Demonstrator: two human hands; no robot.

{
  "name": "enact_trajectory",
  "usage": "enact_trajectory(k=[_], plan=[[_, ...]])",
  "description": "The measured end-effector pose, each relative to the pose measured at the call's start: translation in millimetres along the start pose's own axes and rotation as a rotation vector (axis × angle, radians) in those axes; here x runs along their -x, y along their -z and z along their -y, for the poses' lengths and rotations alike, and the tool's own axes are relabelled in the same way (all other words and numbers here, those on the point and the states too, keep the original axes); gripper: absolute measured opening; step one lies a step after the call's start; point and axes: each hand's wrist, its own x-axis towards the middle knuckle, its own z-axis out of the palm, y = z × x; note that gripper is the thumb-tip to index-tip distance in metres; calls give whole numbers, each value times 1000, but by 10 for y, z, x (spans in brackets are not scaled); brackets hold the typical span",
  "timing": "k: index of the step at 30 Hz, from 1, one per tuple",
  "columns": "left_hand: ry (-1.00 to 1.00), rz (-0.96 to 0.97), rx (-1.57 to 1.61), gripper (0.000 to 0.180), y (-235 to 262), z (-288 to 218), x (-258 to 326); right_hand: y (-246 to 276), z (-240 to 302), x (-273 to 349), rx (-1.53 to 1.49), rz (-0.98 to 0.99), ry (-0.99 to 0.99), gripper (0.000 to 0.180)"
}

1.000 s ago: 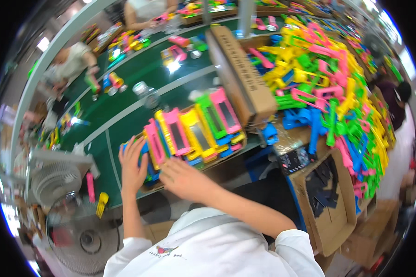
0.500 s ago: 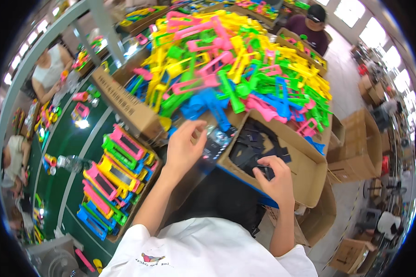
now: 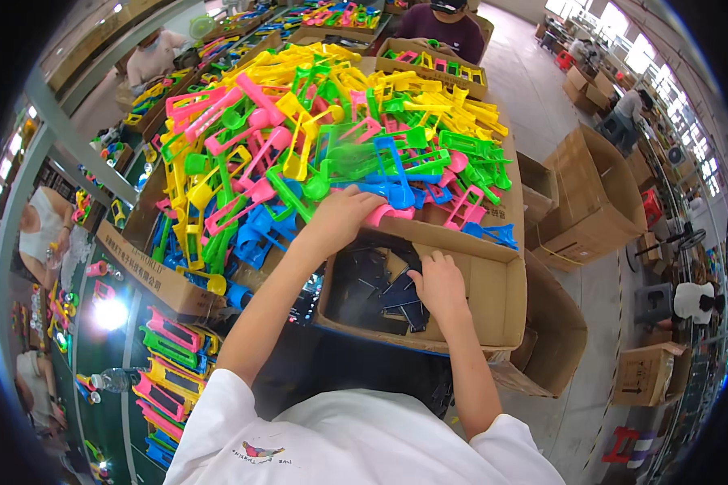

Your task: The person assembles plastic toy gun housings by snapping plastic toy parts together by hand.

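My left hand [image 3: 344, 212] reaches into the near edge of a big heap of bright plastic pieces [image 3: 315, 137] in pink, yellow, green and blue, its fingers closed around a pink piece [image 3: 384, 214]. My right hand [image 3: 438, 280] is down inside an open cardboard box [image 3: 493, 291] of flat black parts [image 3: 372, 283], fingers resting on the black parts. Whether it grips one is hidden by the hand.
A long cardboard strip [image 3: 150, 271] borders the heap on the left. Sorted rows of coloured pieces [image 3: 166, 368] lie on a green table [image 3: 113, 347] at lower left. More open cartons [image 3: 594, 202] stand on the floor at right. Other people work around the far edges.
My view has turned from the green table to the heap and box. My left hand has left the sorted rows and gone into the heap; my right hand stays in the black-parts box.
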Motion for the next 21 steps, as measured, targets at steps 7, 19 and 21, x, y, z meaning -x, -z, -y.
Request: enact_trajectory(k=[7, 19, 21], plan=[[-86, -202, 386, 52, 288, -170, -128, -58, -107, -70, -191, -62, -67, 21], [-101, -859, 1237, 50, 188, -258, -206, 456, -141, 378, -1241, 26, -216, 16], [53, -852, 1374, 45, 270, -315, -247, 496, -132, 444, -1419, 38, -242, 17]])
